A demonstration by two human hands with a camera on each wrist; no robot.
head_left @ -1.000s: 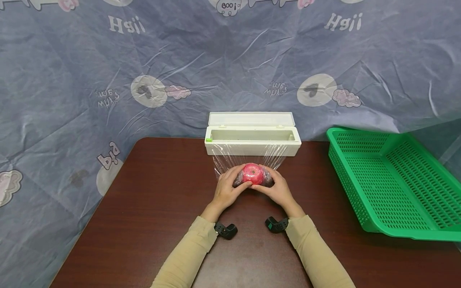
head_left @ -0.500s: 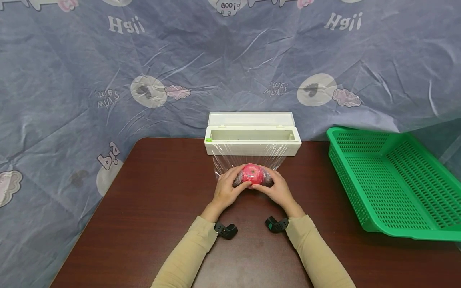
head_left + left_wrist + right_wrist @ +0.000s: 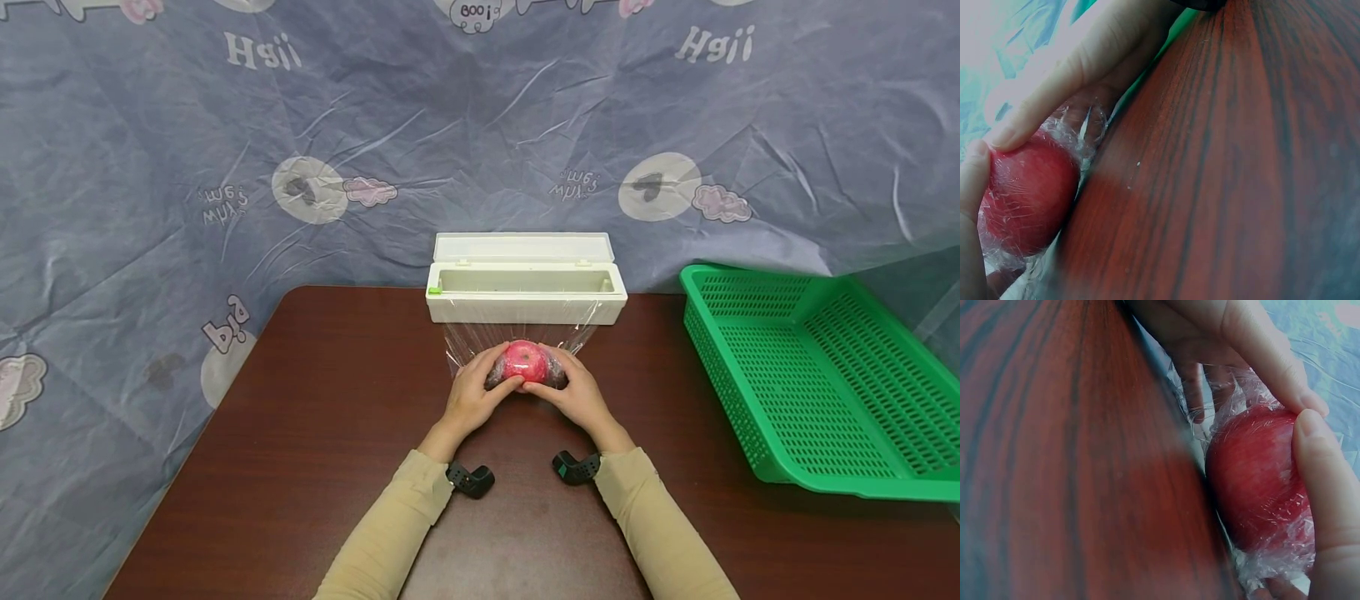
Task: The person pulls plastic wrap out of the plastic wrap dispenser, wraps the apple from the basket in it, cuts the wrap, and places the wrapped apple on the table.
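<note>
A red apple (image 3: 525,361) sits on the table between the two hands, with clear plastic wrap (image 3: 459,337) around it. From the apple, a sheet of this film runs back to the white wrap dispenser box (image 3: 527,268), whose lid stands up. My left hand (image 3: 472,393) grips the apple's left side, and my right hand (image 3: 582,395) grips the right side. The thumbs meet at its near side. Close up in the left wrist view, the apple (image 3: 1035,194) is covered in crinkled film. Bunched wrap (image 3: 1279,562) shows at its side in the right wrist view.
A green plastic basket (image 3: 780,462) stands on the right side of the brown table (image 3: 315,417). Behind the table hangs a grey-blue printed cloth (image 3: 480,150). Black bands (image 3: 471,482) sit on both wrists.
</note>
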